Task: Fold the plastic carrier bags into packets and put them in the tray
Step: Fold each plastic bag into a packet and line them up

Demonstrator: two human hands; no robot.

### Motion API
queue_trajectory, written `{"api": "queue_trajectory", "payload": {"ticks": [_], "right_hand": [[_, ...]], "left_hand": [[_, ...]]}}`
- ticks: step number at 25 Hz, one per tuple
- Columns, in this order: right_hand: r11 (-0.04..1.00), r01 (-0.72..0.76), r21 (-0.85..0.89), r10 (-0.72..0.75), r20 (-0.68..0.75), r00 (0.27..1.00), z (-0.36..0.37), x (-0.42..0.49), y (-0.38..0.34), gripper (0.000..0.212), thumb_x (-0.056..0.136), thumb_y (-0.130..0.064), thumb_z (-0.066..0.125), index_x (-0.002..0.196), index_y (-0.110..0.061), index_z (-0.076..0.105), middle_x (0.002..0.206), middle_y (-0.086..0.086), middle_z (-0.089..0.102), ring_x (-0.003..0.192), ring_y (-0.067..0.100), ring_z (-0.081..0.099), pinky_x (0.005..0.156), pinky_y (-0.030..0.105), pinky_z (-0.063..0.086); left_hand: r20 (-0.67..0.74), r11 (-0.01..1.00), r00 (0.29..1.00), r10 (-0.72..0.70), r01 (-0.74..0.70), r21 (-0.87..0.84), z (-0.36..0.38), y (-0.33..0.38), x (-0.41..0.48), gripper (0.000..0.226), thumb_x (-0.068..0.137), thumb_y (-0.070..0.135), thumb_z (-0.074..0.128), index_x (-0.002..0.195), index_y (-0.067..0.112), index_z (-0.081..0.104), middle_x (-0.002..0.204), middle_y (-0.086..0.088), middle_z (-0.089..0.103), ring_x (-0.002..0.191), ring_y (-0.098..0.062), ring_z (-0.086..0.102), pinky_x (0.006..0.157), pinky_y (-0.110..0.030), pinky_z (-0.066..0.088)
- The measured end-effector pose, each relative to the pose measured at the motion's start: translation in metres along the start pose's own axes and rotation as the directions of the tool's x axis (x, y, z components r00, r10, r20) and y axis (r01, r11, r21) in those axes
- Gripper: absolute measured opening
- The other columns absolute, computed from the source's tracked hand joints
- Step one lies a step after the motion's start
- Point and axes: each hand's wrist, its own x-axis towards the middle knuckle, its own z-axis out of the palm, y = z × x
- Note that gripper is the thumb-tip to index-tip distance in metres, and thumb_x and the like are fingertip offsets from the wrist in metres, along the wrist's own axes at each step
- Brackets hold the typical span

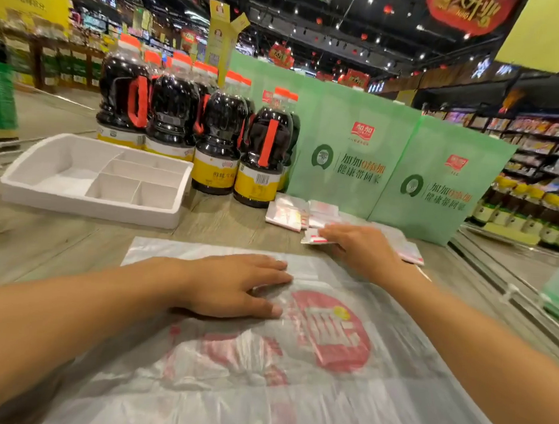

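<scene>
Several compartments divide the white foam tray.

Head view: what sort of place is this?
Most likely a supermarket: stocked product shelves on the right, dark sauce bottles grouped on the wooden table, and green promotional bags standing alongside.

This is a big food shop. Far off past the right hand, long shelves are full of packets, with yellow-topped bottles in rows. Beyond the left hand, big bottles of dark sauce with orange caps stand close together on the wooden table. Green bags with shop writing stand behind the right hand. High above both hands, a red sign hangs from the dark ceiling.
</scene>
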Motion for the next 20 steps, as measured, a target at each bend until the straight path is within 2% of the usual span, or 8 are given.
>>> {"api": "queue_trajectory", "payload": {"ticks": [3,6,9,11,14,20], "right_hand": [[0.991,-0.132,-0.002,0.130,0.184,0.974,0.013,0.004,-0.001,0.033,0.101,-0.030,0.055,0.131,-0.036,0.066,0.124,0.003,0.073,0.107,0.033,0.068,0.084,0.043,0.057],[0.955,-0.290,0.068,0.255,0.317,0.914,0.019,0.006,0.000,0.047,0.102,-0.022,0.045,0.145,-0.038,0.053,0.137,0.009,0.065,0.120,0.036,0.060,0.097,0.045,0.052],[0.917,-0.348,0.195,0.241,0.424,0.873,0.019,0.004,-0.007,0.051,0.106,-0.025,0.039,0.157,-0.025,0.037,0.160,0.006,0.040,0.145,0.028,0.040,0.118,0.037,0.031],[0.896,-0.360,0.261,0.211,0.461,0.862,0.015,0.001,-0.010,0.054,0.109,-0.031,0.038,0.161,-0.021,0.027,0.167,0.004,0.026,0.152,0.022,0.025,0.122,0.033,0.018],[0.888,-0.376,0.264,0.202,0.511,0.835,0.012,-0.003,-0.012,0.059,0.110,-0.041,0.034,0.163,-0.021,0.019,0.170,0.002,0.014,0.156,0.019,0.013,0.126,0.033,0.008],[0.911,-0.373,0.177,0.198,0.606,0.771,0.003,0.006,-0.011,0.067,0.107,-0.055,0.027,0.163,-0.021,0.015,0.171,0.002,0.010,0.157,0.021,0.011,0.126,0.037,0.007]], "left_hand": [[-0.008,1.000,1.000,0.011,-0.011,0.005,0.000,0.001,0.001,0.070,0.098,0.065,0.045,0.160,0.039,0.023,0.169,0.019,0.009,0.153,0.000,0.007,0.123,-0.022,0.007],[-0.007,1.000,1.000,0.009,-0.010,-0.030,-0.002,0.003,0.000,0.069,0.099,0.062,0.047,0.160,0.036,0.026,0.169,0.017,0.011,0.153,-0.001,0.008,0.118,-0.016,0.006],[0.000,1.000,1.000,0.009,-0.009,-0.021,-0.003,0.003,0.001,0.069,0.099,0.061,0.048,0.160,0.035,0.027,0.169,0.016,0.013,0.153,-0.001,0.010,0.116,-0.015,0.006],[0.005,1.000,1.000,0.006,-0.006,-0.020,-0.004,0.003,0.001,0.069,0.098,0.061,0.047,0.160,0.036,0.027,0.168,0.017,0.013,0.153,-0.001,0.010,0.115,-0.015,0.006],[0.023,1.000,1.000,0.007,-0.006,-0.025,-0.004,0.003,0.000,0.070,0.098,0.063,0.046,0.160,0.038,0.026,0.168,0.019,0.011,0.153,-0.001,0.010,0.117,-0.017,0.006],[0.013,1.000,1.000,0.005,-0.004,-0.024,-0.002,0.001,-0.001,0.069,0.099,0.062,0.046,0.160,0.038,0.024,0.168,0.019,0.009,0.153,0.000,0.007,0.118,-0.017,0.004]]}}
